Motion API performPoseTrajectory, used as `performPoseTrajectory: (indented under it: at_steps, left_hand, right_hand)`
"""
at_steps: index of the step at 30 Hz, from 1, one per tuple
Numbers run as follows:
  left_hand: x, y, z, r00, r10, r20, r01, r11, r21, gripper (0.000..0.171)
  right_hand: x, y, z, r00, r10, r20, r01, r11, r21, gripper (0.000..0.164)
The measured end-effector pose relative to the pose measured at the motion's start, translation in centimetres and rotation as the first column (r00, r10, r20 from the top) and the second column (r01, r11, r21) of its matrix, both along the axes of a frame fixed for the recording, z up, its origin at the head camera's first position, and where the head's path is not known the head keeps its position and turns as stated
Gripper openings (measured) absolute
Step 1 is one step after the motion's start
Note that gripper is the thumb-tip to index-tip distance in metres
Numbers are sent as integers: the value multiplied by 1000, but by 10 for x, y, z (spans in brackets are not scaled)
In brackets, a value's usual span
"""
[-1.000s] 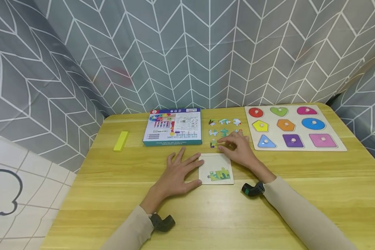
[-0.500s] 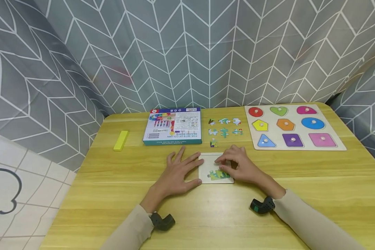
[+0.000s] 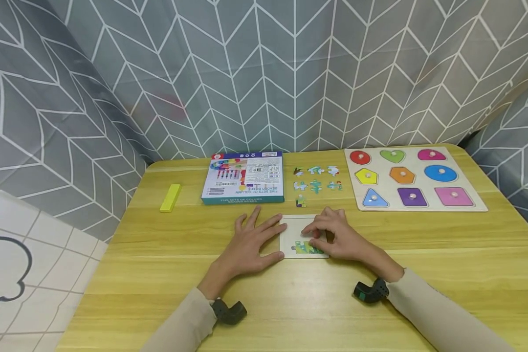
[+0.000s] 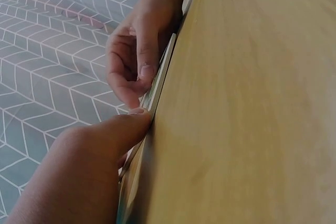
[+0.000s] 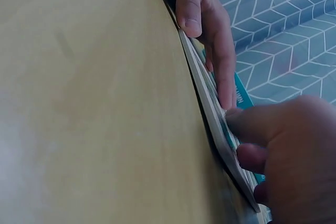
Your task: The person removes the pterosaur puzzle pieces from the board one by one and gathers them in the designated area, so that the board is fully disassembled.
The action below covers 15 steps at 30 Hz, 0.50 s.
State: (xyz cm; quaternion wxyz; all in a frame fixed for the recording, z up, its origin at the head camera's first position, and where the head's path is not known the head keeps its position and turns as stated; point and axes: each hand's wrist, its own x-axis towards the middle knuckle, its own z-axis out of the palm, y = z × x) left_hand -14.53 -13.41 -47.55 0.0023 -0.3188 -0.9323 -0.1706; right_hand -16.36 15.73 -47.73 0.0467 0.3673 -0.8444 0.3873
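A small white puzzle tray [image 3: 290,239] lies on the table, with joined green jigsaw pieces [image 3: 302,247] along its near right side. My left hand [image 3: 252,244] rests at the tray's left edge, fingers spread and fingertips touching it. Over the tray's right side, my right hand [image 3: 338,238] touches the green pieces with its thumb and partly covers them. Its index finger is bent and apart from the thumb; I see no piece held between them. In the left wrist view the right thumb [image 4: 147,61] points down at the tray. Several loose jigsaw pieces [image 3: 315,187] lie beyond it.
A beaded-column toy box [image 3: 244,178] stands behind my left hand. A shape board [image 3: 415,181] with coloured knobbed shapes lies at the back right. To the left is a yellow block [image 3: 170,198]. A patterned grey curtain [image 3: 273,73] hangs behind the table.
My right hand has moved from the loose pieces toward me onto the tray. The joined green pieces have shifted slightly and lie straighter along the tray's near edge. My left hand has stayed put.
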Motion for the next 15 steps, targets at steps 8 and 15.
performPoseTrajectory:
  at_steps: [8,15]
  left_hand:
    - [0,0,-1,1000,-2,-10,2,1000,5,68]
    - [0,0,-2,1000,-4,-22,4,1000,-4,68]
  right_hand:
    - [2,1,3,999,42,2,-42,997,69,28]
    - [2,2,5,998,59,33,-62,994,85,30]
